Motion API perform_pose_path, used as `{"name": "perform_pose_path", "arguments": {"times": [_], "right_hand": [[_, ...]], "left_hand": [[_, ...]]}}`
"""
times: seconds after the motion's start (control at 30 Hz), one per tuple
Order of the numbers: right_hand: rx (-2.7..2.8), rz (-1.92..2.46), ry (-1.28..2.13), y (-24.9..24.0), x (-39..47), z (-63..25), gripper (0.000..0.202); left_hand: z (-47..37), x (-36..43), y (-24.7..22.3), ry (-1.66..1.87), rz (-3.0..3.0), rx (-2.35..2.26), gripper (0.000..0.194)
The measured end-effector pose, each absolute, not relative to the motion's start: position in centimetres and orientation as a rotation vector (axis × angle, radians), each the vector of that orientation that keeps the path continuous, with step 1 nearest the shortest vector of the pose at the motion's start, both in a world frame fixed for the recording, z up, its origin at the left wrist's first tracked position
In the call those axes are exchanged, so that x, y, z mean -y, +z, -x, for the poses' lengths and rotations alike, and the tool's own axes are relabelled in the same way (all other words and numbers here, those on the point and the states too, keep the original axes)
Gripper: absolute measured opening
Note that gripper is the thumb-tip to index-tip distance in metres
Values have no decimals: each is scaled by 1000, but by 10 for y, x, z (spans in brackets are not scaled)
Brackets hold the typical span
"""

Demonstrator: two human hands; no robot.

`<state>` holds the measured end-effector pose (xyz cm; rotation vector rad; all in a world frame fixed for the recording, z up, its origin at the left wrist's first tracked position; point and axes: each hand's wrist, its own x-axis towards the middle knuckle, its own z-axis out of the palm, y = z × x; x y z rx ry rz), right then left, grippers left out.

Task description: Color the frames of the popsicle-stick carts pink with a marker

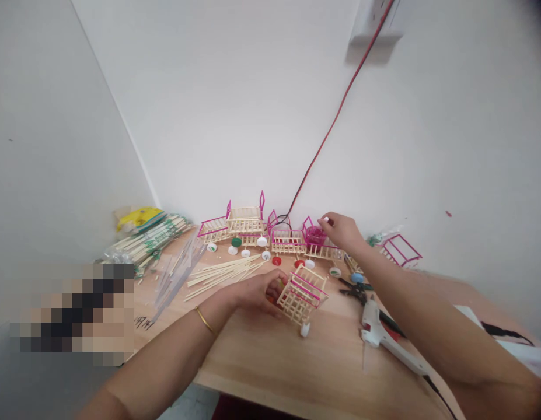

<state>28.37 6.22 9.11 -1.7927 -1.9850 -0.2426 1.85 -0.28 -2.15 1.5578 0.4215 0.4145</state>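
Observation:
My left hand [264, 291] grips a small stick cart [303, 291] with magenta bars, tilted over the front of the wooden table. A white cap wheel [305, 329] hangs at the cart's lower end. Farther back, my right hand [338, 228] is raised over a magenta basket [315, 235], its thumb and fingertips pinched round a small white piece [326, 220]. Similar stick carts [246, 219] with cap wheels stand in a row along the wall.
Loose sticks [224, 274] and clear plastic strips [176, 271] lie left of centre. Bundled sticks [152, 242] are at the back left. A white glue gun [379, 329], pliers [352, 290] and a magenta-edged frame [399, 251] are on the right. A red-black cable [335, 116] runs down the wall.

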Motion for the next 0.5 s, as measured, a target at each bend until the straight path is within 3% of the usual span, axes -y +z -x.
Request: {"name": "perform_pose_path", "arguments": {"times": [0.17, 0.33, 0.5], "right_hand": [[1918, 1711, -182, 89, -48, -286, 24], [1588, 1529, -175, 85, -13, -299, 35], [1105, 1021, 329, 82, 22, -299, 32]], "left_hand": [[-20, 6, -16, 432, -1510, -419, 73], [-21, 5, -19, 447, -1507, -408, 68], [-23, 2, -24, 455, -1467, -418, 69]]}}
